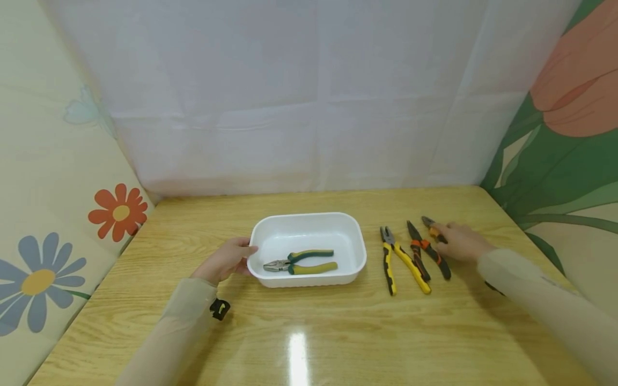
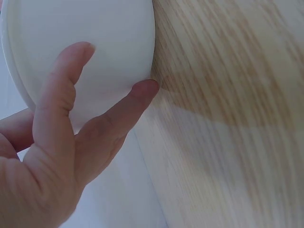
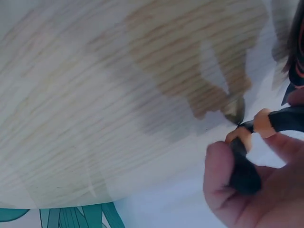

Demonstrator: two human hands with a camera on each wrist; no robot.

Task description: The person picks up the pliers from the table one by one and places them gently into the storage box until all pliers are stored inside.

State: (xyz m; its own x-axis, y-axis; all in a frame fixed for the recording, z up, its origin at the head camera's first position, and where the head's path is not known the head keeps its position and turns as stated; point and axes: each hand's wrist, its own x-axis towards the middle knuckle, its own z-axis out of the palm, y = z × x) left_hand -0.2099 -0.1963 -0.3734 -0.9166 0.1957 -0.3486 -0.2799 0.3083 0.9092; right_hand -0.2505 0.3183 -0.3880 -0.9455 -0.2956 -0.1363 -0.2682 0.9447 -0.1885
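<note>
My left hand (image 1: 227, 261) grips the left end of a white plastic tray (image 1: 354, 276), its thumb at the rim and its fingers against the outer wall (image 2: 118, 57). Inside the tray lie combination pliers (image 1: 311, 268) with green and yellow-green handles, jaws pointing left. On the right, my right hand (image 1: 461, 242) holds small pliers (image 1: 429, 221) with orange-and-black handles. In the right wrist view, the thumb and fingers bracket the spread handles (image 3: 244, 173) of these pliers, and their short metal head is close over the wooden table.
Between the tray and my right hand, yellow-and-black combination pliers (image 1: 404, 260) and orange-and-black long-nose pliers (image 1: 425, 247) lie side by side, heads away from me. The wooden table (image 1: 362, 338) ends at a white cloth (image 1: 309, 107) behind. Flower-patterned cloths hang at both sides.
</note>
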